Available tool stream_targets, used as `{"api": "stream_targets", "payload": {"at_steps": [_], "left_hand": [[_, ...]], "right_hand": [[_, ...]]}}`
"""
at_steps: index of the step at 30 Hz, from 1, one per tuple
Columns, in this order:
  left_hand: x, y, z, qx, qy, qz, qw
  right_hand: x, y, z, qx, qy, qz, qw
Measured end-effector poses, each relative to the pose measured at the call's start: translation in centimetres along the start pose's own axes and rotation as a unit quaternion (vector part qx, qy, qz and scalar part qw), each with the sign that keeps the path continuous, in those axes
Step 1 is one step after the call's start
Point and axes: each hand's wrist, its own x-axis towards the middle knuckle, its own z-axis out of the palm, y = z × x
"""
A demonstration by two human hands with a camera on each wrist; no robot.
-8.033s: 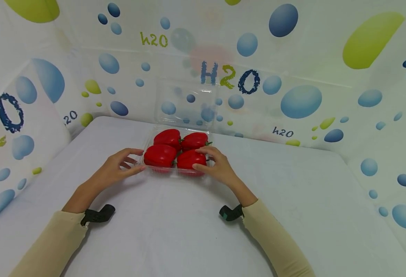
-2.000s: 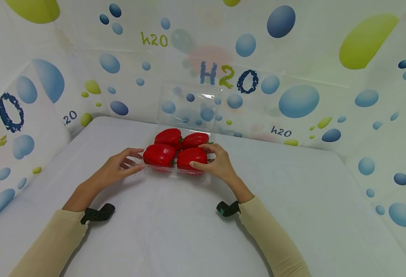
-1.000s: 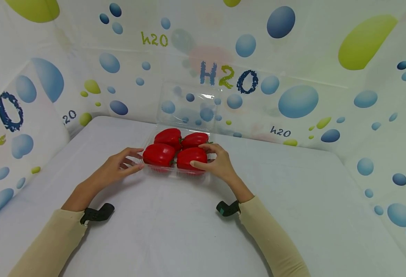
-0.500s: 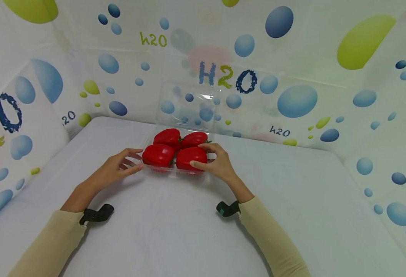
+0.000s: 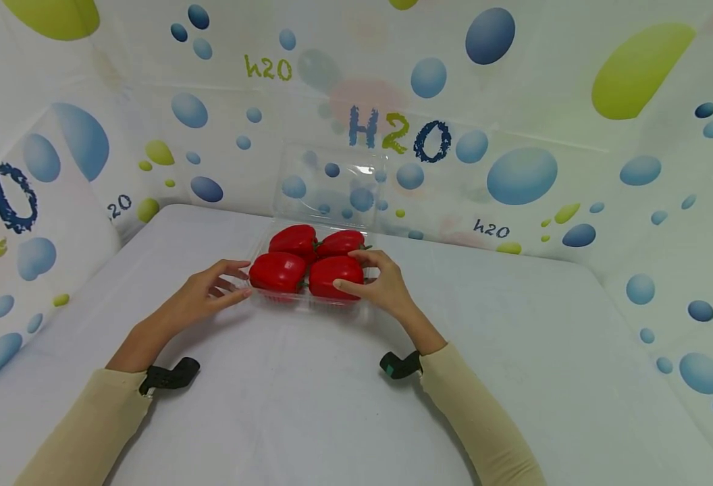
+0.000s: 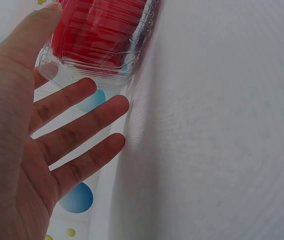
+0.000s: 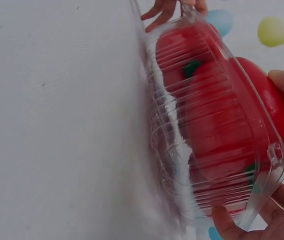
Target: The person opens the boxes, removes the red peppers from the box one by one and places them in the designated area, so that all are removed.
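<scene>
In the head view, several red bell peppers with green stems lie in a clear plastic clamshell container (image 5: 308, 302). My right hand (image 5: 385, 287) grips the front right bell pepper (image 5: 329, 275), thumb on its near side and index finger at its far side. In the right wrist view this pepper (image 7: 277, 115) bulges above the rim, and another fingertip is at the container's ribbed end. My left hand (image 5: 206, 291) touches the container's left edge with thumb and index fingertips. Its other fingers (image 6: 89, 120) are spread straight beside the container in the left wrist view.
The container's clear lid (image 5: 329, 185) stands raised at the back, against a white backdrop (image 5: 533, 81) printed with blue and green spots. A white cloth (image 5: 308, 405) covers the table. A black wrist camera (image 5: 171, 374) sits on the left forearm, another (image 5: 400, 365) on the right.
Since eight seconds ago my right thumb and index finger have shifted their hold, and the front right pepper has turned and risen slightly. My left hand has stayed at the container's edge.
</scene>
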Motion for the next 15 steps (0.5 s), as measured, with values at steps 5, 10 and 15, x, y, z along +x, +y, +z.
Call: {"api": "stream_targets", "payload": {"at_steps": [5, 10, 15], "left_hand": [[0.01, -0.03, 0.02, 0.001, 0.002, 0.004, 1.0], [0.01, -0.03, 0.03, -0.001, -0.001, 0.004, 1.0], [0.0, -0.03, 0.01, -0.002, -0.002, 0.002, 1.0]], "right_hand": [[-0.01, -0.44, 0.12, -0.023, 0.007, -0.039, 0.9989], [-0.06, -0.66, 0.21, -0.054, 0.022, -0.061, 0.9964], [-0.14, -0.66, 0.13, -0.059, 0.029, -0.061, 0.996]]}}
